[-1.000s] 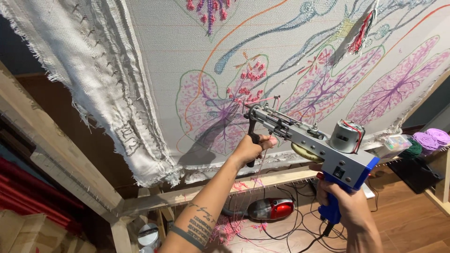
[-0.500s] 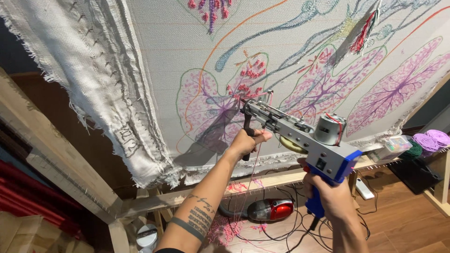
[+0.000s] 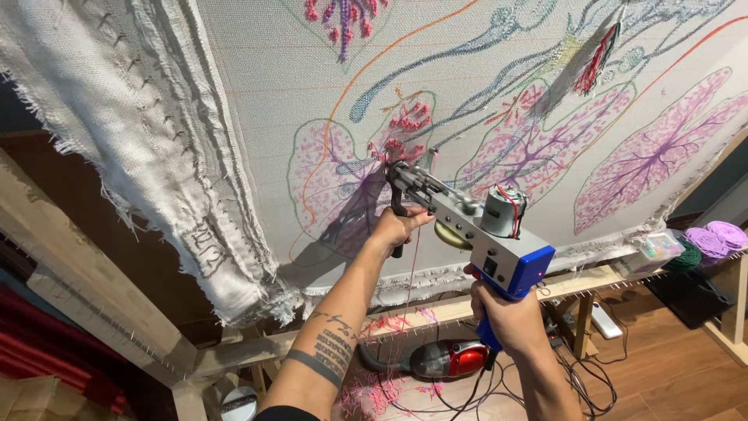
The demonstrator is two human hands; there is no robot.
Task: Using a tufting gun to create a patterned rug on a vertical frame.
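Against the stretched cloth point(image 3: 257, 86), the tufting gun point(image 3: 467, 222) points its tip at the pink leaf point(image 3: 343, 168). Left hand point(image 3: 399, 228) has fingers curled round the front handle; right hand point(image 3: 510, 316) fingers wrap the blue grip.

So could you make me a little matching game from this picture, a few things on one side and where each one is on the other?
Things:
1. tufting gun
2. vacuum cleaner
3. yarn balls
4. left hand

Places:
A. on the floor under the frame
B. on the gun's front handle
C. at the right edge, beside a clear box
D. tip pressed against the stretched cloth

Pairs: 1-D, 2-A, 3-C, 4-B
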